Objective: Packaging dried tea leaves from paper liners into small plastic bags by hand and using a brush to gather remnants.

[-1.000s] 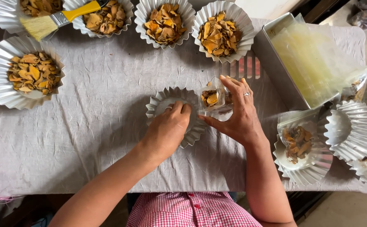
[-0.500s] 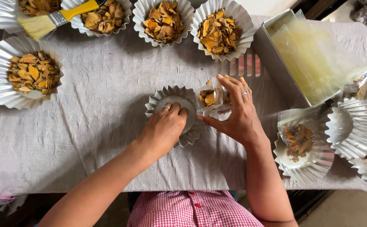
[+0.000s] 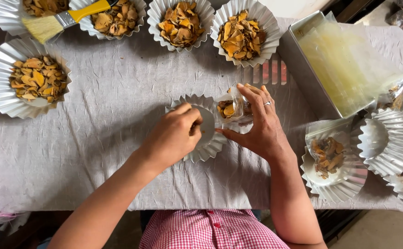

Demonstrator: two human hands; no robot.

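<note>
Left hand (image 3: 171, 138): fingers curled, tips pinched inside the fluted foil cup (image 3: 206, 143) at centre of the cloth-covered surface (image 3: 95, 152); right hand (image 3: 257, 122): fingers gripping a small clear bag (image 3: 229, 108) of yellow chips beside the cup; since the earlier frame, left fingers have bunched closer over the cup's middle.

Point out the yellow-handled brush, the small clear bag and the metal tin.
Yellow-handled brush (image 3: 89, 10), head view, on its handle.
Small clear bag (image 3: 229, 108), head view, on its filled middle.
Metal tin (image 3: 303, 69), head view, on its near wall.
</note>
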